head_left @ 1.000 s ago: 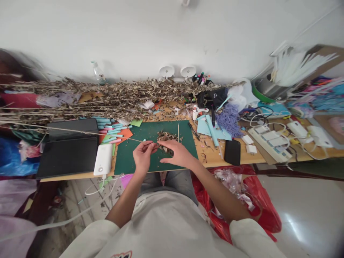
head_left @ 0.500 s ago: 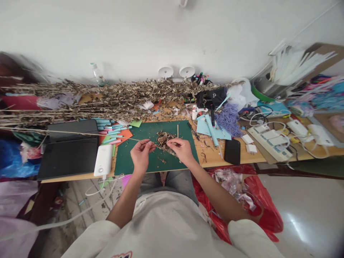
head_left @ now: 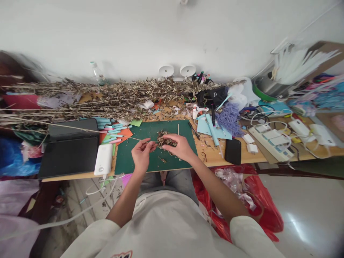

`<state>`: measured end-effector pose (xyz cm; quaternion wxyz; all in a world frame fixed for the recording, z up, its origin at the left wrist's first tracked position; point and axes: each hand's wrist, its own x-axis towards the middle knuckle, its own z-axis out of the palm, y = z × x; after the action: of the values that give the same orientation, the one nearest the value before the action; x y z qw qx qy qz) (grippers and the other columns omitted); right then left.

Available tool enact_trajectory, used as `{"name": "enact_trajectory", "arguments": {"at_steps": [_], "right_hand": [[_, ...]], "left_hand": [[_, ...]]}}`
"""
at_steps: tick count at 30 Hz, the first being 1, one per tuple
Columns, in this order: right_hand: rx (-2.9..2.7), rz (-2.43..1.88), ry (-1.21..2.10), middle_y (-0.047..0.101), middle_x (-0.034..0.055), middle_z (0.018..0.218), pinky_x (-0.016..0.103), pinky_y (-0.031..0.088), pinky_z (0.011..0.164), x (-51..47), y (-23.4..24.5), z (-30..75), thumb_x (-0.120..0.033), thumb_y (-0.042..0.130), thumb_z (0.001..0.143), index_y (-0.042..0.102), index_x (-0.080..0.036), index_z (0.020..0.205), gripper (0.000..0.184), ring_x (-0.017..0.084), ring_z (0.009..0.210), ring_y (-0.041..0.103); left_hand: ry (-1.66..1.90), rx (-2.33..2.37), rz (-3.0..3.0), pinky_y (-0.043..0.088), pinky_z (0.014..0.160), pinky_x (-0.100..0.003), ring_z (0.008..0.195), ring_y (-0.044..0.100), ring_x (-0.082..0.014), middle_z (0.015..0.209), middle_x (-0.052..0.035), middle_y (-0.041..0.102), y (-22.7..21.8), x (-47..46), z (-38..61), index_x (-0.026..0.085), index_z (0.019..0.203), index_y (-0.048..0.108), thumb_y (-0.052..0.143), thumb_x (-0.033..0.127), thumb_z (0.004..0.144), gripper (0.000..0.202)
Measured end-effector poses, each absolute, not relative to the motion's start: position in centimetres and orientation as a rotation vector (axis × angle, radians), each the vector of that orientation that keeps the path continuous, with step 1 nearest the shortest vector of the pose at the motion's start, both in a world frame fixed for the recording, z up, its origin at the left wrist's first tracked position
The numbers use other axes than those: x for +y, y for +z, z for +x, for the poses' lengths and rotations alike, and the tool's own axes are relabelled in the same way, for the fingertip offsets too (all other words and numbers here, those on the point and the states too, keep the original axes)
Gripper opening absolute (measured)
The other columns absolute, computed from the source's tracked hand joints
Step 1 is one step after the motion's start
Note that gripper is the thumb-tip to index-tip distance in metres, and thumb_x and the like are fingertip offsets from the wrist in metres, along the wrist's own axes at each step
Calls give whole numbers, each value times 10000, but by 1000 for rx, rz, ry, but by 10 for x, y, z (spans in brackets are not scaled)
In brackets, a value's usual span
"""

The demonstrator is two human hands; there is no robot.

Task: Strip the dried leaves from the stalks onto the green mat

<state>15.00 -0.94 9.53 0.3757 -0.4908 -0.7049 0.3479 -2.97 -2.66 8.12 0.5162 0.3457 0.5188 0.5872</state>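
Observation:
My left hand [head_left: 141, 153] pinches a long thin dried stem [head_left: 70, 128] that runs far out to the left over the desk. My right hand [head_left: 179, 146] is closed in a pinch at the near end of the stem, right beside a small heap of dried leaf scraps [head_left: 164, 139]. Both hands hover over a dark green cutting mat [head_left: 129, 157]. A short wooden stick [head_left: 177, 129] lies on the mat just past my right hand.
A big bundle of dried leafy stalks [head_left: 113, 96] lies along the back of the desk. A white power bank [head_left: 103, 164] and black case [head_left: 68, 156] sit left of the mat. A black phone [head_left: 232, 151], power strips [head_left: 271, 143] and a red bag [head_left: 252, 193] are on the right.
My right hand went from spread open beside the left hand to a closed pinch, and moved away over the leaf heap. The stem's far end has shifted slightly upward.

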Motion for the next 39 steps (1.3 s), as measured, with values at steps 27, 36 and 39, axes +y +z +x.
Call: {"name": "enact_trajectory", "arguments": {"at_steps": [27,36,39], "right_hand": [[-1664,-1312,663,687,43,816,248,482,629,-16,93,151,-240,581,849,717,-199,829,144,144,688,616],[-1918,-1318,733,675,61,1161,344,473,939,-10,100,161,-324,630,845,668,-246,1160,327,214,1064,626],[-2056,-1244,874,695,58,1126,352,485,914,-18,101,153,-309,733,754,662,-249,1172,428,228,1026,647]], "left_hand": [[1450,1280,811,603,696,-325,716,720,-200,779,-81,723,81,-23,-35,110,945,638,744,361,707,362],[1423,1289,834,608,685,-326,703,718,-201,778,-85,722,77,-23,-36,108,922,643,746,365,697,357],[1428,1297,840,609,680,-327,698,718,-201,774,-82,721,78,-22,-36,110,916,641,745,369,695,356]]}}
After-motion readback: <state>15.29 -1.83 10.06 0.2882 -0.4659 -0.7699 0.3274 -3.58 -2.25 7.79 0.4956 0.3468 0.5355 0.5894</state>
